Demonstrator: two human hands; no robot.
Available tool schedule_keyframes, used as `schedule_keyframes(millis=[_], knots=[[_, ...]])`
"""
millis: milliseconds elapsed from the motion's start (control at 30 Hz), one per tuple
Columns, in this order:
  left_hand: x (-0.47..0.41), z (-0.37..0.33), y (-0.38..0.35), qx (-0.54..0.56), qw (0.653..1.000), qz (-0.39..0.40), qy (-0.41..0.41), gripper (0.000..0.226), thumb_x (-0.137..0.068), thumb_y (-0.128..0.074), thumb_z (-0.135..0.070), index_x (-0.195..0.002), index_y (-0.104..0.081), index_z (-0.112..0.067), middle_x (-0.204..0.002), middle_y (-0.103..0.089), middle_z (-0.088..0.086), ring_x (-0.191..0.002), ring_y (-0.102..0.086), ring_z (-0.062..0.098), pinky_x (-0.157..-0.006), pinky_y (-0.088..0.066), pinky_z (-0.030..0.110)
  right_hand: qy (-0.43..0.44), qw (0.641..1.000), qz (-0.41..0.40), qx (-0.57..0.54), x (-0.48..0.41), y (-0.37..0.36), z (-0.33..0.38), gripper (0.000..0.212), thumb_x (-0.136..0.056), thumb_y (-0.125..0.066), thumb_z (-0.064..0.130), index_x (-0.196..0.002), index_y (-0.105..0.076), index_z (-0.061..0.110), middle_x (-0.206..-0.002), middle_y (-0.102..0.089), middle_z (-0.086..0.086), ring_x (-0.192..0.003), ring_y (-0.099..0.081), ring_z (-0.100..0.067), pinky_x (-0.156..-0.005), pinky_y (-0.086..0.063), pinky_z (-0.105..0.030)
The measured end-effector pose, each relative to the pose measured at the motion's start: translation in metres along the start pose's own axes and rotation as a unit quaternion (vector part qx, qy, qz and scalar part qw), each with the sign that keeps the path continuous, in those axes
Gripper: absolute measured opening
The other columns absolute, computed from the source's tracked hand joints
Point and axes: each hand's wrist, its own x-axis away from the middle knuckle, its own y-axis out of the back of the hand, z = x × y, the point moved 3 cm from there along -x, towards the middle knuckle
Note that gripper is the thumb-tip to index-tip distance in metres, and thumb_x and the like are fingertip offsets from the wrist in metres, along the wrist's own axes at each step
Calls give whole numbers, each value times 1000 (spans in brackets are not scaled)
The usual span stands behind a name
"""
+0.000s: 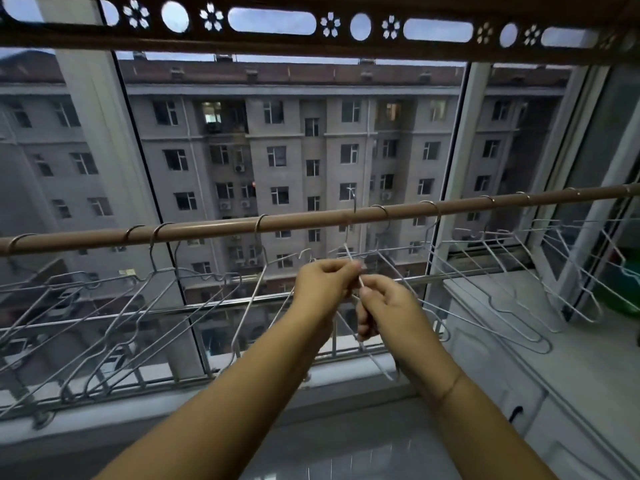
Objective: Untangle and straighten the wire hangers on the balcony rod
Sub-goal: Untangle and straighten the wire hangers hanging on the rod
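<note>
A brown balcony rod (304,220) runs across the view, rising a little to the right. Several silver wire hangers hang from it, one group at the left (121,306) and another at the right (519,271). In the middle, one wire hanger (354,216) has its hook standing up above the rod, off it. My left hand (322,289) and my right hand (384,303) meet just below the rod, both closed on this hanger's wire. Its lower part runs down behind my right wrist.
A large window behind the rod looks out on an apartment block. A low metal railing (138,375) runs along the sill. White cabinets (502,358) stand at the right, with something green (623,292) at the far right edge. A brown cut-out valance (311,36) spans the top.
</note>
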Motion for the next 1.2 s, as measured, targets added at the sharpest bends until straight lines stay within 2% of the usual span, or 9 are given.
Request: schedule_keyframes(millis=[167, 433, 500, 567, 667, 733, 833, 1000, 1200], knots=[[-22, -2, 4, -2, 999, -33, 34, 13, -87, -63, -11, -91, -70, -1, -58, -59, 4, -38, -52, 5, -45, -46, 18, -33, 999, -6, -5, -24, -12, -5, 21, -96, -37, 10, -99, -59, 12, -52, -49, 1, -43, -46, -8, -43, -44, -21], [-15, 18, 18, -1, 996, -48, 76, 8, -87, -60, -5, -82, -67, -4, -69, -60, 12, -58, -50, 18, -57, -44, 24, -76, 997, 2, -8, -25, -17, -33, 22, -95, -39, 9, -101, -61, 11, -55, -56, -1, -48, -52, -11, -48, -48, -25], [-9, 16, 25, -8, 997, -45, 69, 8, -88, -60, -10, -91, -66, -4, -73, -62, 10, -61, -55, 15, -57, -47, 20, -81, 997, -9, 6, -22, -18, -36, 23, -93, -42, 9, -105, -61, 12, -67, -62, -4, -59, -58, -15, -54, -51, -25], [0, 12, 37, -17, 997, -49, 53, 14, -89, -60, -14, -99, -66, -7, -87, -68, 10, -78, -63, 18, -69, -51, 22, -76, 995, -20, 63, -18, -20, -39, 25, -92, -46, 13, -114, -58, 13, -91, -66, -6, -78, -61, -19, -68, -54, -31], [20, -2, 62, -26, 997, -68, -9, 10, -90, -58, -19, -96, -66, -19, -101, -69, 4, -97, -65, 16, -81, -51, 23, -50, 988, -65, 133, -10, -23, -37, 42, -91, -51, 19, -132, -42, 17, -131, -50, -6, -114, -51, -21, -96, -46, -38], [35, -11, 83, -39, 994, -94, -48, 13, -90, -58, -20, -99, -66, -21, -101, -70, 2, -98, -66, 15, -85, -52, 25, -11, 984, -92, 151, -2, -29, -28, 49, -91, -52, 20, -136, -36, 19, -141, -40, -8, -125, -43, -22, -100, -40, -37], [55, -21, 120, -55, 985, -138, -89, 14, -90, -58, -21, -101, -67, -21, -99, -71, 2, -94, -66, 15, -85, -53, 27, 42, 982, -91, 160, 15, -56, -9, 48, -90, -53, 20, -136, -36, 21, -142, -35, -4, -127, -40, -21, -98, -36, -32], [71, -29, 194, -52, 974, -196, -102, 18, -91, -57, -20, -106, -66, -18, -98, -70, 1, -90, -65, 12, -67, -50, 16, 85, 989, -5, 117, 38, -127, 29, 45, -91, -52, 22, -133, -39, 25, -130, -41, 7, -119, -42, -7, -100, -37, -28], [70, -24, 257, -62, 974, -201, -81, 23, -92, -53, -14, -111, -66, -14, -105, -68, -1, -97, -61, 9, -80, -47, 21, 16, 997, 64, 40, 48, -218, 38, 41, -89, -56, 22, -128, -43, 28, -128, -48, 5, -114, -47, -5, -89, -39, -19]])
